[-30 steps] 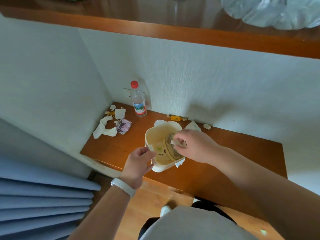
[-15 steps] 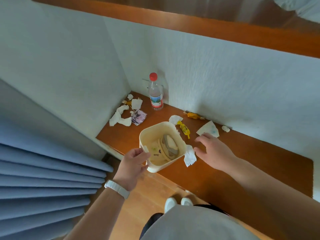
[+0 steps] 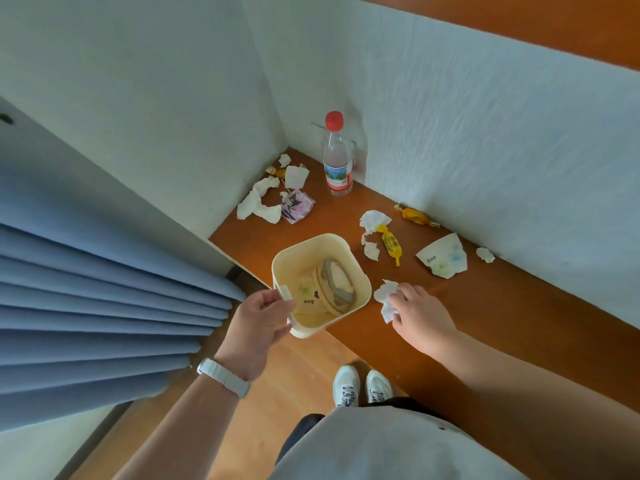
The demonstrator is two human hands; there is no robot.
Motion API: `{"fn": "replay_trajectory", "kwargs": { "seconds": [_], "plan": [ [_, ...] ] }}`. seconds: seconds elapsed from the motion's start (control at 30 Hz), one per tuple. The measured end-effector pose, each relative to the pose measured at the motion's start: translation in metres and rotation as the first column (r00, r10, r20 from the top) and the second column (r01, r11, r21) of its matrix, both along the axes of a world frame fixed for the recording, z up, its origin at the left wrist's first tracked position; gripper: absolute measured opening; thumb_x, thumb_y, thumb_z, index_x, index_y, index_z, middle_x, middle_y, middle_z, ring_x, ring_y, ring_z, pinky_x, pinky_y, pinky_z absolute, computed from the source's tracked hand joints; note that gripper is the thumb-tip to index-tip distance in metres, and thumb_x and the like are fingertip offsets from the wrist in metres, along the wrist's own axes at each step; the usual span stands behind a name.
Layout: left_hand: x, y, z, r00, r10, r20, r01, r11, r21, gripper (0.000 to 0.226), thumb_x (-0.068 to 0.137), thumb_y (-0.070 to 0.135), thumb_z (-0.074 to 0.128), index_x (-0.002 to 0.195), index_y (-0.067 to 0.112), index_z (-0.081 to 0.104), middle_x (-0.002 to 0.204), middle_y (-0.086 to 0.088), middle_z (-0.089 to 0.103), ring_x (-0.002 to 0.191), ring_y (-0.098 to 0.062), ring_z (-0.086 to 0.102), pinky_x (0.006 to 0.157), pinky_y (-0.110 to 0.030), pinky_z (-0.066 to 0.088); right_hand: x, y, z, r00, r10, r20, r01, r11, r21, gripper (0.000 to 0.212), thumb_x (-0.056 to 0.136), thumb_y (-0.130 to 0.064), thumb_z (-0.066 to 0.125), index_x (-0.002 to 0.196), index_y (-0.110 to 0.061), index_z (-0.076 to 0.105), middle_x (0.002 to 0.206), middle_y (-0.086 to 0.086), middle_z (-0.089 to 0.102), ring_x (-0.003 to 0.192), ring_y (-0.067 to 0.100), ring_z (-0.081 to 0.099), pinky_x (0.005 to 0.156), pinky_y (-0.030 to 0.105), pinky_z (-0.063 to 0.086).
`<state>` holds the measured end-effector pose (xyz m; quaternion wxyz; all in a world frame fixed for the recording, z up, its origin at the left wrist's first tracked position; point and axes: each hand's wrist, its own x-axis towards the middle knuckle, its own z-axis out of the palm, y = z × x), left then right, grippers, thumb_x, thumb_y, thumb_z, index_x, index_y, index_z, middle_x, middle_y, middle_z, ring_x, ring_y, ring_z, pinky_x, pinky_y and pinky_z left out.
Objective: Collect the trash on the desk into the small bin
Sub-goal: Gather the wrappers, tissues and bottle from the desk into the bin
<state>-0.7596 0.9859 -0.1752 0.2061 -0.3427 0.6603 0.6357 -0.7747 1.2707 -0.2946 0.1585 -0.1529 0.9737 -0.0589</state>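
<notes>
Head cam: the left hand [image 3: 258, 323] has its grip pinched on the rim of the small bin [image 3: 341, 249]. The right hand [image 3: 420, 315] grip is curled round a crumpled tissue [image 3: 386, 295], with the bin just left of that grip.

A blue pleated curtain [image 3: 104, 306] hangs at the left of the frame, beside white textured walls [image 3: 485, 133] that fill the top. A clear bottle [image 3: 337, 168] with a red cap stands upright near the wall corner at upper centre. At the bottom centre, two white shoes [image 3: 346, 384] stand on a wooden floor [image 3: 277, 393], and a brown shelf [image 3: 554, 26] crosses the upper right.
</notes>
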Motion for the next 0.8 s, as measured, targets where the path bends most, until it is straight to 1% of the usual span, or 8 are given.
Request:
{"fn": "replay_trajectory", "kwargs": {
  "seconds": [0.1,0.2,0.3,0.43,0.57,0.63,0.7,0.8],
  "plan": [
    [0.000,0.000,0.000,1.000,0.015,-0.004,-0.015,1.000,-0.015,0.020,0.092,0.011,0.068,0.111,0.009,0.067,0.111,-0.014,0.077,0.108,-0.031,0.072,0.095,-0.045,0.057,-0.005,0.000,0.001,1.000,0.021,0.013,-0.021,1.000,0.003,0.031,0.095,-0.023,0.055,0.126,-0.019,0.057,0.127,0.003,0.058,0.107,0.018,0.057,0.081,0.030,0.054],
    [-0.001,0.001,0.001,1.000,0.022,-0.009,-0.022,0.999,-0.026,0.020,0.092,0.012,0.068,0.112,0.009,0.067,0.112,-0.014,0.077,0.108,-0.031,0.072,0.098,-0.048,0.057,-0.009,0.000,0.007,0.998,0.039,0.053,-0.039,0.999,0.001,0.032,0.094,-0.014,0.052,0.125,-0.022,0.056,0.114,0.001,0.062,0.096,0.017,0.059,0.074,0.032,0.055],
    [-0.002,0.003,0.005,0.999,0.028,-0.021,-0.029,0.999,-0.018,0.018,0.093,0.012,0.067,0.111,0.009,0.066,0.111,-0.015,0.077,0.107,-0.029,0.072,0.097,-0.045,0.057,-0.012,0.001,0.018,1.000,0.006,0.019,-0.005,0.999,-0.045,0.029,0.095,-0.014,0.051,0.122,-0.021,0.058,0.103,-0.001,0.063,0.086,0.016,0.058,0.065,0.030,0.052],
    [-0.001,0.006,0.012,0.999,0.011,-0.035,-0.012,1.000,-0.009,0.018,0.094,0.013,0.067,0.111,0.008,0.066,0.111,-0.015,0.077,0.109,-0.031,0.071,0.099,-0.046,0.057,-0.025,0.000,0.053,0.995,-0.074,-0.073,0.060,0.981,-0.186,0.020,0.096,-0.025,0.054,0.112,-0.020,0.063,0.094,-0.004,0.062,0.077,0.011,0.057,0.063,0.027,0.054],
    [0.001,0.009,0.016,0.999,-0.019,-0.047,0.018,1.000,-0.014,0.021,0.093,0.015,0.069,0.112,0.008,0.066,0.111,-0.019,0.076,0.113,-0.040,0.069,0.100,-0.050,0.056,-0.034,-0.005,0.104,0.968,-0.150,-0.202,0.054,0.908,-0.415,0.012,0.091,-0.019,0.062,0.102,-0.015,0.064,0.082,-0.007,0.055,0.068,0.012,0.052,0.055,0.033,0.051],
    [0.002,0.012,0.019,0.998,-0.030,-0.055,0.029,0.999,-0.012,0.021,0.092,0.016,0.069,0.112,0.009,0.067,0.113,-0.023,0.074,0.117,-0.043,0.065,0.100,-0.052,0.056,-0.036,-0.011,0.127,0.954,-0.161,-0.252,0.020,0.876,-0.482,0.012,0.090,-0.018,0.063,0.102,-0.014,0.064,0.083,-0.006,0.058,0.067,0.012,0.053,0.053,0.032,0.051],
    [0.003,0.015,0.021,0.997,-0.040,-0.059,0.040,0.999,-0.004,0.021,0.092,0.015,0.069,0.112,0.009,0.066,0.114,-0.024,0.073,0.118,-0.042,0.065,0.099,-0.050,0.056,-0.034,-0.018,0.143,0.952,-0.130,-0.277,-0.026,0.868,-0.496,0.012,0.091,-0.021,0.061,0.101,-0.016,0.063,0.087,-0.005,0.062,0.071,0.012,0.055,0.055,0.032,0.052],
    [0.004,0.021,0.024,0.996,-0.062,-0.067,0.063,0.998,0.006,0.020,0.093,0.016,0.069,0.111,0.009,0.067,0.116,-0.025,0.072,0.112,-0.039,0.069,0.099,-0.051,0.056,-0.025,-0.030,0.150,0.966,-0.047,-0.253,-0.093,0.853,-0.513,0.013,0.092,-0.020,0.059,0.104,-0.016,0.064,0.093,-0.005,0.061,0.082,0.013,0.054,0.062,0.032,0.050]
  ]
}}
